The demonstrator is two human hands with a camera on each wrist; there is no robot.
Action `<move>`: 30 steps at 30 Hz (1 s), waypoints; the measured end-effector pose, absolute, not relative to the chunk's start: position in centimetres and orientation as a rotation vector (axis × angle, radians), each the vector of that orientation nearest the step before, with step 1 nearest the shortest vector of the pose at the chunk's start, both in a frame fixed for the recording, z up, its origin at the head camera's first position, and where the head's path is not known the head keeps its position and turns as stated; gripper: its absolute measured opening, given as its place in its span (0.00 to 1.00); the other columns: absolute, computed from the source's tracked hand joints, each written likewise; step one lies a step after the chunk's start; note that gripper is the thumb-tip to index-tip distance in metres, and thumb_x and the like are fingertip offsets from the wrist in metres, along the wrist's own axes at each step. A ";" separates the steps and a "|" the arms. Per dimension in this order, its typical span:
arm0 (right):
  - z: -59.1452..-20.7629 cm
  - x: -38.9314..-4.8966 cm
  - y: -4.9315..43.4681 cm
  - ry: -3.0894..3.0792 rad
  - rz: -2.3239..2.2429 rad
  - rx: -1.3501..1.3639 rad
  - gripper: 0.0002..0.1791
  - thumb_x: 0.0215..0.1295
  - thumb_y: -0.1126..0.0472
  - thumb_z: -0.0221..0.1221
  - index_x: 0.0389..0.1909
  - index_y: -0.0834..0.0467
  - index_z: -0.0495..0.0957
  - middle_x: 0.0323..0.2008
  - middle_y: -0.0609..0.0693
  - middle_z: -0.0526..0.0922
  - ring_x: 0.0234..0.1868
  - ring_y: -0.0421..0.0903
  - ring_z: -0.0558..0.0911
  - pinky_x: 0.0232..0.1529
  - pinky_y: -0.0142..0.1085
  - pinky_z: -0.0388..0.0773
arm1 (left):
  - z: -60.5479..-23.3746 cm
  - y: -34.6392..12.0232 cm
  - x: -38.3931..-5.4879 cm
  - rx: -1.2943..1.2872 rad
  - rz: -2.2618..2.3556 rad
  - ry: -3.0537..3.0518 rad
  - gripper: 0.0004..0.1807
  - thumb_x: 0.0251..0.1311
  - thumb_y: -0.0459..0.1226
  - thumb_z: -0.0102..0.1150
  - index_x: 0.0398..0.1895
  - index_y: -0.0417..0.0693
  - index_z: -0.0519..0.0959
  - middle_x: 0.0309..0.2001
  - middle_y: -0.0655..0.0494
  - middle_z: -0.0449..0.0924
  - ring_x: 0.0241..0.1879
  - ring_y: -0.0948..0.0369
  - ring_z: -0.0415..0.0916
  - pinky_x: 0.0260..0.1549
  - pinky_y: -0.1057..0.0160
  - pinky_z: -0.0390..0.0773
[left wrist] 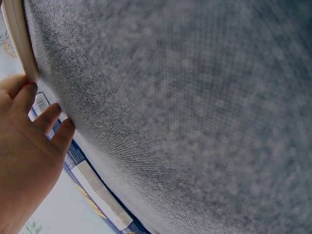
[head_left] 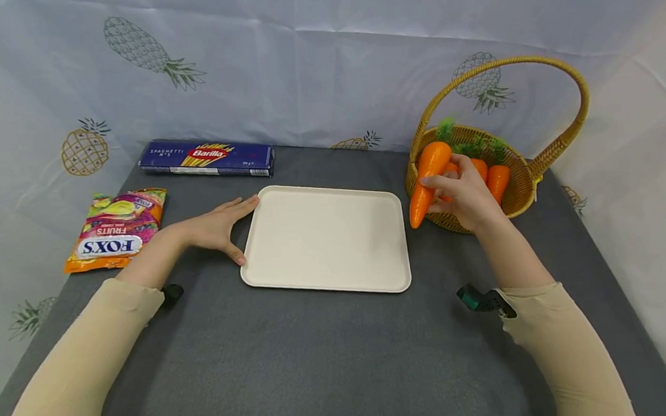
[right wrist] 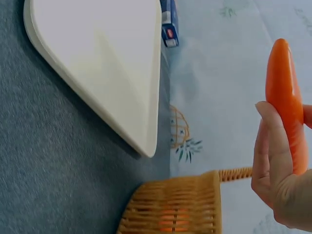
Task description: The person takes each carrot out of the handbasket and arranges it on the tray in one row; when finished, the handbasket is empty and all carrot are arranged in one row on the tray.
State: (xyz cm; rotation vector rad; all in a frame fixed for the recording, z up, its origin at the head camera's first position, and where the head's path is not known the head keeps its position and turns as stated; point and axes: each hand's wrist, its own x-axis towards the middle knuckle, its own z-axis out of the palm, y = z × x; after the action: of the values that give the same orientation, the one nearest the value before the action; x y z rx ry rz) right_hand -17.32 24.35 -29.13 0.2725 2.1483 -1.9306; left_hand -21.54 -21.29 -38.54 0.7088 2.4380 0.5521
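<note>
My right hand (head_left: 466, 193) pinches an orange carrot (head_left: 430, 180) between thumb and fingers, its narrow end tilted down to the left. In the head view the carrot overlaps the left rim of a wicker basket (head_left: 519, 200), where more carrots (head_left: 499, 182) with green tops lie. The right wrist view shows the held carrot (right wrist: 283, 92) raised beside the tray. Spread fingers of my left hand (head_left: 211, 229) touch the left edge of a cream rectangular tray (head_left: 323, 240), thumb near its lower corner. The tray's surface is bare.
A blue Barilla spaghetti box (head_left: 206, 157) lies at the back left. In front of it is a colourful Fox's candy bag (head_left: 118, 229). The basket's tall arched handle (head_left: 581, 107) rises at the right. Pineapple-print cloth (head_left: 324, 62) hangs behind the grey table (head_left: 319, 355).
</note>
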 end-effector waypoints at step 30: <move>-32.9 -17.4 17.6 2.147 -1.731 0.095 0.48 0.65 0.62 0.62 0.74 0.49 0.38 0.62 0.61 0.67 0.45 0.48 0.85 0.37 0.44 0.88 | -38.8 -21.4 -21.7 0.744 0.542 2.445 0.75 0.37 0.59 0.78 0.80 0.46 0.36 0.82 0.48 0.30 0.79 0.36 0.29 0.72 0.28 0.38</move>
State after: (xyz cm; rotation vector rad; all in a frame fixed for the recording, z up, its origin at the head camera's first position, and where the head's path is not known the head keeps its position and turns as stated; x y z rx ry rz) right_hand -17.38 17.55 -32.92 0.0950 2.1471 -1.7307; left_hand -21.65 -21.44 -38.80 0.7444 2.4447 0.5423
